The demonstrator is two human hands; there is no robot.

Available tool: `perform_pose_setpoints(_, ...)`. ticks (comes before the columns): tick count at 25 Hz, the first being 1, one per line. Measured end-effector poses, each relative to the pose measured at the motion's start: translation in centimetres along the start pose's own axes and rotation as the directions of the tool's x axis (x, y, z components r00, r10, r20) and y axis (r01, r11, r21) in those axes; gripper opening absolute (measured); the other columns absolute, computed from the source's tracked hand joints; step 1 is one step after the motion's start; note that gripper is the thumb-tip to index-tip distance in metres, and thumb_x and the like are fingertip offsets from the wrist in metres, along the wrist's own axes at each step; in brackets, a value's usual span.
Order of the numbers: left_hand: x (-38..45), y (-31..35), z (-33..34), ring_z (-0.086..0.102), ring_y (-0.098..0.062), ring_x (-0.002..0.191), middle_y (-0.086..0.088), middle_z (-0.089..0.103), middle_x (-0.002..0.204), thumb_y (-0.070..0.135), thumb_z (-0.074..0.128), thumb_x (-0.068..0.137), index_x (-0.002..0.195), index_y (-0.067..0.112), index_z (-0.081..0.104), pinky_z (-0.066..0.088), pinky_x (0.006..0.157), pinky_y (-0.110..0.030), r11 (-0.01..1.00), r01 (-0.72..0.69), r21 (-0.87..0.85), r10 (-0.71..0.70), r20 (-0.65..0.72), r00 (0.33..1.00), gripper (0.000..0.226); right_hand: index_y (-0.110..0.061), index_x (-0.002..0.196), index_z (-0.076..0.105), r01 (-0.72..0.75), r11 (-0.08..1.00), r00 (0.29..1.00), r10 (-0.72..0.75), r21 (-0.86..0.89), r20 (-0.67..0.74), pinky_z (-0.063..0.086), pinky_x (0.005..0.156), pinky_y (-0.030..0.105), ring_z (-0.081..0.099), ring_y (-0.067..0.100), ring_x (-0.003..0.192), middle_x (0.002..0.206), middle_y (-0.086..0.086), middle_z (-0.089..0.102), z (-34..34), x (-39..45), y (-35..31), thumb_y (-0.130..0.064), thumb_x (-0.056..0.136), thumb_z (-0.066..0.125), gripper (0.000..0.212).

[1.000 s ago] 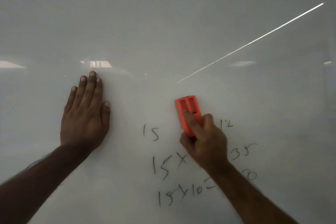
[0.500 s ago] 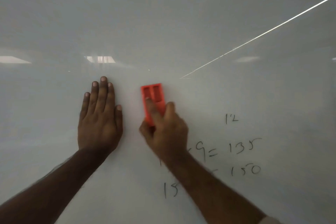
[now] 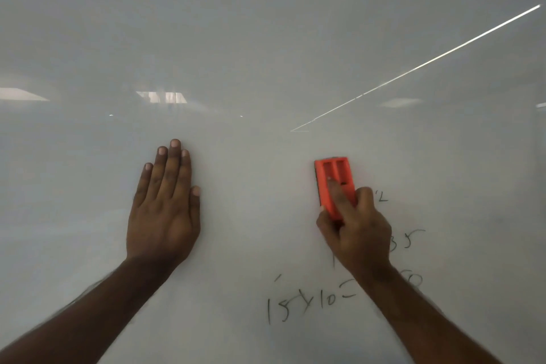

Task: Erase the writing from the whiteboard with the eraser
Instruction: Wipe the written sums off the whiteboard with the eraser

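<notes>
Gripping the orange eraser [image 3: 334,186], the right hand [image 3: 356,233] presses it against the whiteboard [image 3: 266,38] above the writing [image 3: 307,303]; the left hand [image 3: 165,210] lies flat, fingers extended, holding nothing.

Whiteboard [image 3: 266,38] with writing [image 3: 310,303], eraser [image 3: 334,183]

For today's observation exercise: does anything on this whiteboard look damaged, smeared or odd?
Nothing stands out. The whiteboard shows only light reflections, the orange eraser sits flat under the right hand, and the remaining writing simply awaits erasing.
</notes>
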State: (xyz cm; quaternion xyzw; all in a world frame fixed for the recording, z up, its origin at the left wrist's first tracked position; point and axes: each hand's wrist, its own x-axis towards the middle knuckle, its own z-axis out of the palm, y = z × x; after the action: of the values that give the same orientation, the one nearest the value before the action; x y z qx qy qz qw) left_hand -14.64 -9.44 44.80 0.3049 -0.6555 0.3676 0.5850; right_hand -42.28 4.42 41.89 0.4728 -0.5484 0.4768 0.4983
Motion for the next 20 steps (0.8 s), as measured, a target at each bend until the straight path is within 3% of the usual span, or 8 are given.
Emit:
perform_pose_setpoints(3,-0.4,0.4,0.1,0.021,-0.031,0.158,-0.016,0.022,0.169,0.025,0.033,0.106,0.159,-0.003,0.028,0.017,0.129,-0.046,1.000,0.030,-0.003,-0.030,-0.004,1.000,0.059,-0.020,0.133,0.059,-0.123,0.992,0.990,0.124,0.028,-0.065,0.050,0.045,0.031,0.049,0.024,0.053,0.090,0.011,0.049,0.5,2.1,-2.0,-0.042,0.085,0.053,0.053)
perform_pose_setpoints(5,-0.6,0.5,0.0,0.021,-0.031,0.158,-0.016,0.022,0.169,0.025,0.032,0.106,0.159,-0.003,0.027,0.018,0.129,-0.047,1.000,0.026,-0.009,-0.026,0.002,1.000,0.060,-0.024,0.135,0.057,-0.119,0.990,0.990,0.124,0.074,-0.069,0.049,0.046,0.031,0.051,0.027,0.054,0.090,0.010,0.049,1.4,2.2,-4.8,-0.043,0.083,0.054,0.055)
perform_pose_setpoints(7,-0.7,0.3,0.1,0.022,-0.033,0.157,-0.017,0.022,0.169,0.025,0.033,0.106,0.159,-0.003,0.028,0.020,0.129,-0.049,1.000,0.003,-0.008,-0.003,-0.008,1.000,0.060,-0.028,0.138,0.055,0.048,0.994,0.999,-0.045,0.097,-0.030,0.044,0.049,0.031,0.049,0.027,0.056,0.089,0.009,0.047,2.4,0.3,-7.5,-0.043,0.081,0.057,0.058)
perform_pose_setpoints(9,-1.0,-0.1,0.1,0.021,-0.033,0.158,-0.017,0.022,0.169,0.026,0.034,0.107,0.159,-0.002,0.027,0.019,0.129,-0.049,1.000,-0.026,-0.010,0.026,-0.016,1.000,0.060,-0.029,0.140,0.052,0.263,0.960,0.963,-0.267,0.094,0.028,0.042,0.051,0.031,0.047,0.025,0.060,0.088,0.007,0.047,2.7,-2.7,-8.3,-0.041,0.083,0.059,0.059)
perform_pose_setpoints(12,-1.6,-0.5,0.0,0.018,-0.030,0.159,-0.015,0.020,0.170,0.030,0.030,0.107,0.160,-0.001,0.025,0.016,0.130,-0.047,0.999,-0.041,-0.021,0.041,0.001,0.999,0.061,-0.027,0.141,0.048,0.360,0.930,0.927,-0.366,0.077,0.080,0.045,0.050,0.032,0.047,0.023,0.061,0.086,0.008,0.050,1.8,-5.2,-4.5,-0.039,0.084,0.059,0.059)
perform_pose_setpoints(17,-2.1,-0.2,0.0,0.020,-0.031,0.158,-0.015,0.022,0.169,0.031,0.028,0.108,0.159,-0.002,0.027,0.014,0.130,-0.045,0.999,-0.027,-0.023,0.027,0.011,1.000,0.061,-0.025,0.134,0.057,0.072,0.996,0.997,-0.070,-0.051,0.034,0.048,0.047,0.033,0.051,0.031,0.053,0.089,0.012,0.051,-0.9,-1.8,3.6,-0.042,0.085,0.054,0.052)
perform_pose_setpoints(20,-2.3,-0.4,0.2,0.017,-0.030,0.159,-0.014,0.020,0.170,0.030,0.028,0.108,0.160,-0.001,0.026,0.012,0.130,-0.044,0.999,-0.033,-0.019,0.033,0.000,0.999,0.061,-0.020,0.133,0.059,-0.194,0.980,0.981,0.193,-0.048,-0.025,0.051,0.051,0.035,0.054,0.032,0.059,0.094,0.012,0.049,-1.8,-0.2,6.9,-0.045,0.086,0.049,0.054)
